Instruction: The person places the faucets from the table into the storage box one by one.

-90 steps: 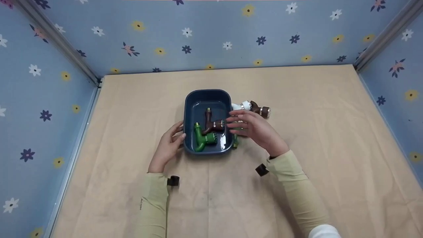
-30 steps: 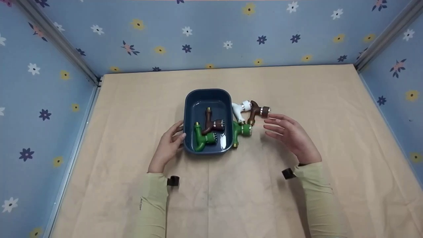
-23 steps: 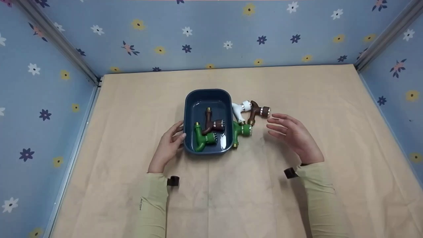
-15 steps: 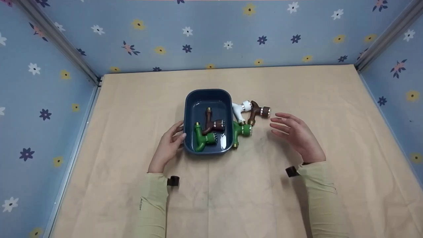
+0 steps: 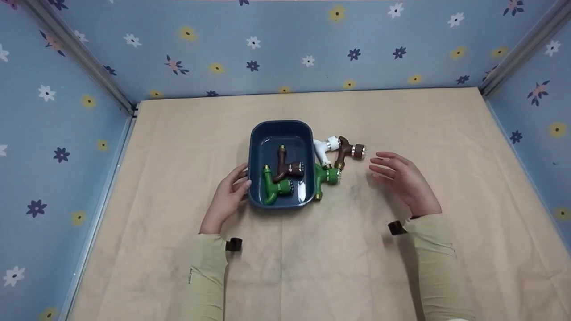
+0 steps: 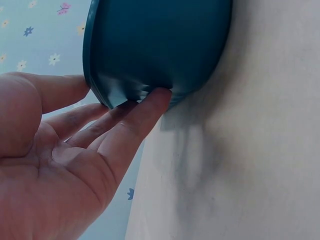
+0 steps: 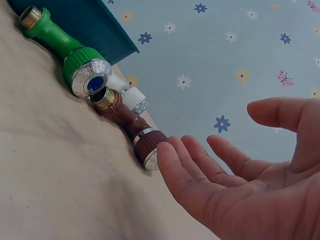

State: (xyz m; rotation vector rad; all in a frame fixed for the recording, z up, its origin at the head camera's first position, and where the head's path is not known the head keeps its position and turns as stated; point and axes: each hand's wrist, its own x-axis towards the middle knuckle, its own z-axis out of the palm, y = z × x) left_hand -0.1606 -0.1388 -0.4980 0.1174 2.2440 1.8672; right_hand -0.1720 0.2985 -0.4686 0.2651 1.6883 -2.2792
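My left hand [image 5: 226, 198] touches the left side of a dark blue plastic bin [image 5: 281, 127], its thumb at the rim and its fingertips against the outer wall [image 6: 155, 45]. Inside lie a brown tap [image 5: 283, 166] and a green tap [image 5: 271, 188], both with brass threaded ends. Right of the bin, a second green tap [image 5: 328, 175], a white tap [image 5: 324, 146] and a second brown tap [image 5: 349, 150] lie close together on the cloth. My right hand [image 5: 408, 183] hovers right of these, fingers spread loosely and holding nothing. In the right wrist view its fingertips overlap the brown tap's knob [image 7: 150, 146].
A beige cloth [image 5: 178, 151] covers the table. Blue flowered panels [image 5: 285, 44] enclose the back and both sides, with metal posts [image 5: 80, 58] at the corners. A black wrist camera [image 5: 234, 244] sits on the left sleeve and another wrist camera [image 5: 396, 228] on the right.
Three seconds ago my right hand was beside the bin's right rim, covering the loose taps. It has drawn away to the right, more slowly in the last second. Left hand, bin and taps stay put.
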